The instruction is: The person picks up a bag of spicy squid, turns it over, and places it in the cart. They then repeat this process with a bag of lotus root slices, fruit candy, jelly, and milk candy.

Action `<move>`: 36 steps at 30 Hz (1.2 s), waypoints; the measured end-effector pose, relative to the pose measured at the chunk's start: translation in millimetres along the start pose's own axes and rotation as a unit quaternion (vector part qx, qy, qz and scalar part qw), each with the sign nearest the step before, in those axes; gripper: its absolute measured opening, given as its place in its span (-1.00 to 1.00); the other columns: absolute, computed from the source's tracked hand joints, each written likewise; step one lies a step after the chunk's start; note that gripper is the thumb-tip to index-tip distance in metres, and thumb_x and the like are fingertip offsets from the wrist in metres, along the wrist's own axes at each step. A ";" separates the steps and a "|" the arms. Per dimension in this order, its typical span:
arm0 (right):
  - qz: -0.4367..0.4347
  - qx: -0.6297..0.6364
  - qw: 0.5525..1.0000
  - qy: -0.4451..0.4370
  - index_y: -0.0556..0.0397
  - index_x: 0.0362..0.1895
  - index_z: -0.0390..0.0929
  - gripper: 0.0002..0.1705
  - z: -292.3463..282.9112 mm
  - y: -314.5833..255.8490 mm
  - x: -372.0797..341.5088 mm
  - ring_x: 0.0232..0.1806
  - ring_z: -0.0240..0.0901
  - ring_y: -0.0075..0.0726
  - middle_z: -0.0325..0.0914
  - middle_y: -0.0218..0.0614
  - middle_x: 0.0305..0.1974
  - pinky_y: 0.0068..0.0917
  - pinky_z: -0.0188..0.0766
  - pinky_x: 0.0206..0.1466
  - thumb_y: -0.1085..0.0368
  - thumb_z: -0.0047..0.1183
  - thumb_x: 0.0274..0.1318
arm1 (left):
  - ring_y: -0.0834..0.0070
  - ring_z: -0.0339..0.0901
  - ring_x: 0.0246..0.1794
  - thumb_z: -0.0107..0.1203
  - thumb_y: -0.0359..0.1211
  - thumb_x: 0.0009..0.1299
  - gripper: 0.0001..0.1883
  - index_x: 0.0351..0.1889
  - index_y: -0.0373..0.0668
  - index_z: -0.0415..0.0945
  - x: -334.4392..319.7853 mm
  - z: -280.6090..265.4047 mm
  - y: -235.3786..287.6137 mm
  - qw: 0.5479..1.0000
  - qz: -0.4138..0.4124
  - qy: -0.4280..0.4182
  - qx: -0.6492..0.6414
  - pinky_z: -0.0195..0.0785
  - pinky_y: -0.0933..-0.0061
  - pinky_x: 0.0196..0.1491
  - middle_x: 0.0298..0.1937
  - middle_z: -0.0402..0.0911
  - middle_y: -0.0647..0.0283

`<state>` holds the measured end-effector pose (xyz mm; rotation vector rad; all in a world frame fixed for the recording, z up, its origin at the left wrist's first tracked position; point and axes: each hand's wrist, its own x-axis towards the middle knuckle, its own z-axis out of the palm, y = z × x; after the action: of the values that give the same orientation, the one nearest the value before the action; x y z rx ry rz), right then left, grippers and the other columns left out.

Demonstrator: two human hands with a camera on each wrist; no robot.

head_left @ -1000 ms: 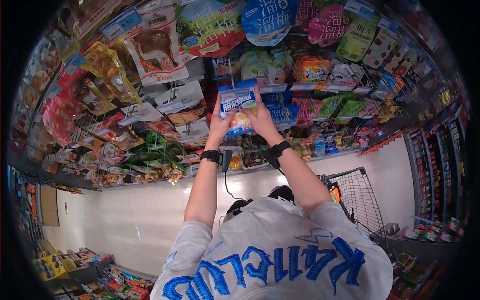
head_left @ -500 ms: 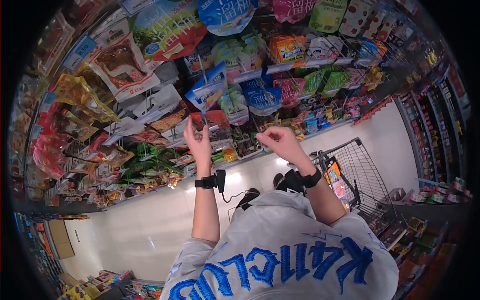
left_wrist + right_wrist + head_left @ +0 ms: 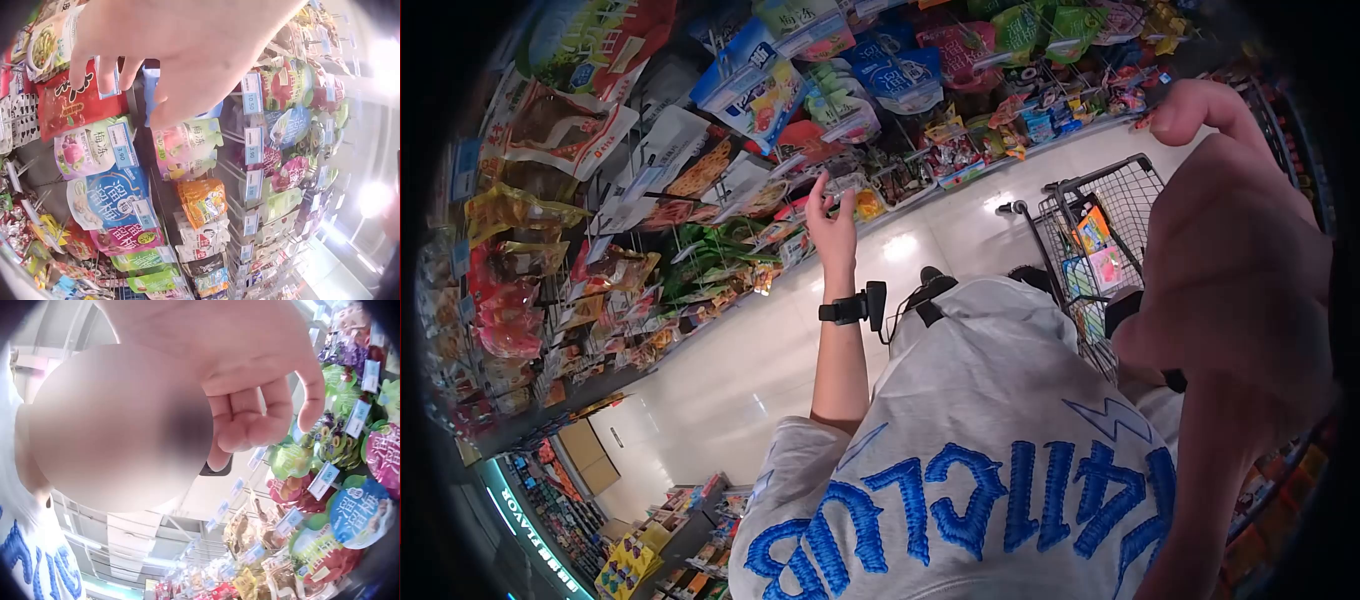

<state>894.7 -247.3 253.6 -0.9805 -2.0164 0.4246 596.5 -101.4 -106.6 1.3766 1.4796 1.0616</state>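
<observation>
Wide floor (image 3: 725,355) skirts the shelf edge (image 3: 912,201); left hand (image 3: 834,228) near packets (image 3: 868,205) and raised right hand (image 3: 1238,255) curve loosely, empty.

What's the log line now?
left hand: empty, near blue snack pouch | right hand: raised, loosely curled | shopping cart: holding packages

Blue fruit-print 阿尔卑斯 pouch (image 3: 750,85), gripped by both hands a second ago, now hangs on display rack (image 3: 149,150). Left hand (image 3: 833,235) off pouch; right hand (image 3: 1235,260) raised well above rack's lower front edge, close to head camera.
</observation>
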 end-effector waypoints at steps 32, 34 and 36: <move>0.069 -0.031 0.994 0.074 -0.03 -0.68 0.54 -0.55 -94.8 9.7 -132.0 -0.69 0.33 -0.35 0.40 -0.47 -0.72 -0.37 0.30 -0.31 -0.07 0.41 -0.18 | 0.39 0.40 0.11 0.24 -0.33 0.33 -0.47 0.29 -0.04 0.42 -53.7 160.5 71.8 0.993 0.038 -0.113 0.020 0.32 0.33 0.13 0.24 0.46 0.23; 0.065 -0.021 0.994 0.083 -0.03 -0.67 0.54 -0.56 -76.0 5.6 -117.4 -0.69 0.34 -0.34 0.40 -0.47 -0.72 -0.37 0.31 -0.31 -0.07 0.40 -0.18 | 0.41 0.39 0.10 0.24 -0.34 0.34 -0.47 0.29 -0.04 0.43 -42.3 156.2 79.3 0.991 0.023 -0.124 0.033 0.33 0.35 0.10 0.23 0.46 0.20; 0.055 0.002 0.994 0.096 -0.03 -0.67 0.54 -0.56 -51.7 5.1 -96.2 -0.69 0.34 -0.34 0.41 -0.47 -0.72 -0.38 0.31 -0.32 -0.07 0.40 -0.17 | 0.42 0.39 0.09 0.24 -0.34 0.34 -0.47 0.29 -0.04 0.43 -28.4 151.0 77.4 0.991 0.025 -0.129 0.019 0.34 0.36 0.09 0.22 0.46 0.19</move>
<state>972.1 -320.7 229.6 -1.0919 -1.7936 0.3783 764.9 -120.3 -76.6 1.5227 1.2873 0.8518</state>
